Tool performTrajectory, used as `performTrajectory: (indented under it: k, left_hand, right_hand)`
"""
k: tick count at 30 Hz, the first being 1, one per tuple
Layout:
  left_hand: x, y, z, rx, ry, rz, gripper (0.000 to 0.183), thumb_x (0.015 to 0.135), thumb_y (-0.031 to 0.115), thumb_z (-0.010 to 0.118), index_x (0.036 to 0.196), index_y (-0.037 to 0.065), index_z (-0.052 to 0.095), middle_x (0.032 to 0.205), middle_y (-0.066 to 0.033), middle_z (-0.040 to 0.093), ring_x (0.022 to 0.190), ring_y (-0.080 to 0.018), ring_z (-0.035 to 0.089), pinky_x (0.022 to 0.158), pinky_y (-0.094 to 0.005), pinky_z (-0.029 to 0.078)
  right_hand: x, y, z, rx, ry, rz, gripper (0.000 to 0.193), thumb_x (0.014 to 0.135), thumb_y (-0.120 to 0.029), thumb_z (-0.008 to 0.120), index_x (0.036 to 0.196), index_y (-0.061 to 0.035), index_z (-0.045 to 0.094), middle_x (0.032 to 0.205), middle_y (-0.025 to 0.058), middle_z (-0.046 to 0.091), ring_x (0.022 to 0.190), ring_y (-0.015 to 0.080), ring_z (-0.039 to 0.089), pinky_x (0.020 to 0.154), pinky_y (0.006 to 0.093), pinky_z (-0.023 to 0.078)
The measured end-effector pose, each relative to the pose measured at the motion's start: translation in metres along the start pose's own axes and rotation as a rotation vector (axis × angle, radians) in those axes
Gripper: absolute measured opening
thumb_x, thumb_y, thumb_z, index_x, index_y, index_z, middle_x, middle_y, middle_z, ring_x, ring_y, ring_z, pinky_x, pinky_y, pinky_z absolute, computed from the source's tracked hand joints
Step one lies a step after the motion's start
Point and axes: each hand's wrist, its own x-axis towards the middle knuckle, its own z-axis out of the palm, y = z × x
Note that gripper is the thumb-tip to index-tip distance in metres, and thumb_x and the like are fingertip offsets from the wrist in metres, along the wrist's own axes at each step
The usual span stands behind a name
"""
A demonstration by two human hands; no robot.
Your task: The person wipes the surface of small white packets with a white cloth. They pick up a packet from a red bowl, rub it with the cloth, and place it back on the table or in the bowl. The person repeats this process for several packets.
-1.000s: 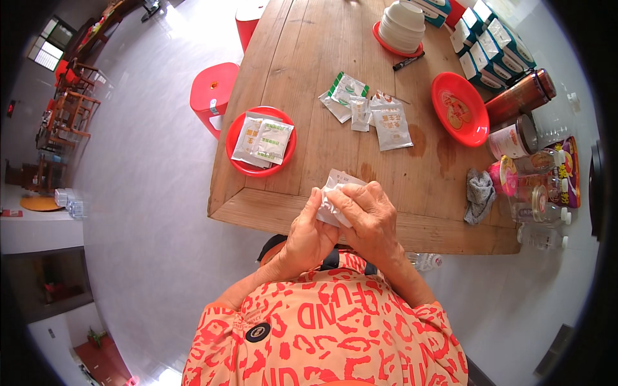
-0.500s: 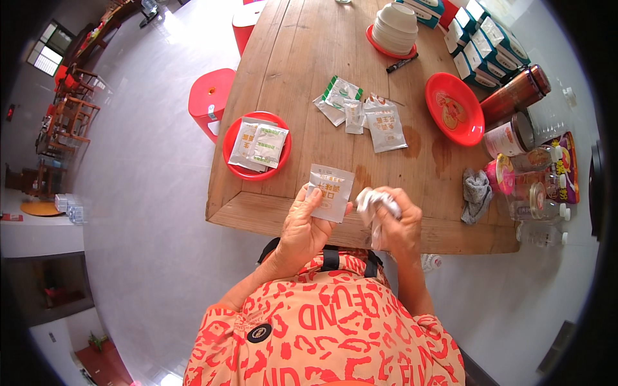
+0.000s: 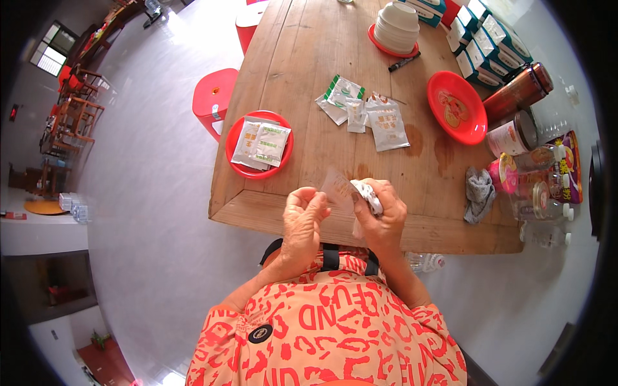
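Over the near edge of the table, a small white sachet point(image 3: 338, 190) with orange print is smeared by motion between my two hands. My left hand point(image 3: 302, 219) is closed, thumb and fingertips pinched at the sachet's left edge. A crumpled white cloth point(image 3: 368, 195) is bunched in my right hand point(image 3: 383, 215), whose thumb is against the sachet's right side. Left of my hands stands a red bowl point(image 3: 233, 164) with several flat sachets point(image 3: 261, 143) in it. Beyond them, more sachets point(image 3: 388, 125), silver-white and green-printed, lie on the wooden table point(image 3: 290, 71).
To the right are a red plate point(image 3: 473, 128), a copper-coloured flask point(image 3: 518, 90), a can point(image 3: 508, 136), clear bottles point(image 3: 544, 235) and a grey cloth point(image 3: 478, 193). White bowls point(image 3: 394, 29), a black marker point(image 3: 404, 62) and tissue packs point(image 3: 489, 55) stand farther back. A red stool point(image 3: 212, 96) is at left.
The sachet has tilted and shifted toward my right hand, which has come left with the cloth to meet it. My left hand now pinches its edge instead of holding it flat across the fingers.
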Motion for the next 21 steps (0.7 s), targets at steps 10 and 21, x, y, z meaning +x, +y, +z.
performTrajectory:
  k: [10,21]
  left_hand:
    - [-0.009,0.020,0.000,-0.203,-0.388,-0.103,0.027,0.103,0.020,0.044,0.122,0.001,0.049,0.119,-0.0126,0.060,0.109,-0.0204,0.060,0.095,-0.0384,0.050]
    - [-0.016,0.021,0.016,-0.130,-0.319,-0.090,0.034,0.102,0.010,0.044,0.135,0.004,0.042,0.133,-0.0111,0.052,0.123,-0.0222,0.053,0.105,-0.0397,0.046]
  right_hand:
    - [-0.006,-0.004,0.017,-0.352,-0.140,-0.575,0.038,0.064,-0.005,0.074,0.101,-0.0022,0.067,0.095,0.0084,0.059,0.078,0.0245,0.058,0.067,0.0374,0.050]
    - [0.014,-0.013,0.013,-0.308,0.063,-0.274,0.041,0.067,0.002,0.072,0.107,-0.0025,0.063,0.095,0.0132,0.061,0.086,0.0318,0.059,0.071,0.0404,0.049]
